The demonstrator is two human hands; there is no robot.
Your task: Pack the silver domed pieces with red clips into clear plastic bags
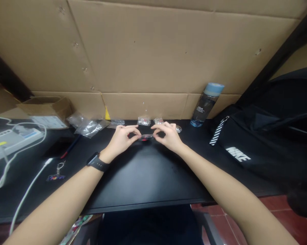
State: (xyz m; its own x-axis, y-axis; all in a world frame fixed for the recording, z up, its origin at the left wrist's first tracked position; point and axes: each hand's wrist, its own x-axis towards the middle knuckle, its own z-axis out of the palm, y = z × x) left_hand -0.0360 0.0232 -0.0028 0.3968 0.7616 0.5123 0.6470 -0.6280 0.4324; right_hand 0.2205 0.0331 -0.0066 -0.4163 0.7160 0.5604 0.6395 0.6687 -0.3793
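Observation:
A small clear, flat item with a red part (145, 137) is held between both hands above the black table (148, 180). My left hand (124, 137), with a black watch on its wrist, pinches its left end between thumb and fingers. The right end is pinched by my right hand (167, 136). Just behind the hands lie two small clear packets with red bits, one at the left (144, 120) and one at the right (158, 120). A small round shiny piece (178, 129) sits beside my right hand, partly hidden by it.
Clear plastic bags (89, 127), an open cardboard box (47, 110), a white power strip (15, 139), cables and a keychain (57, 175) are at the left. A bottle (204, 105) and a black bag (245, 146) stand at the right. Cardboard (148, 51) rises behind.

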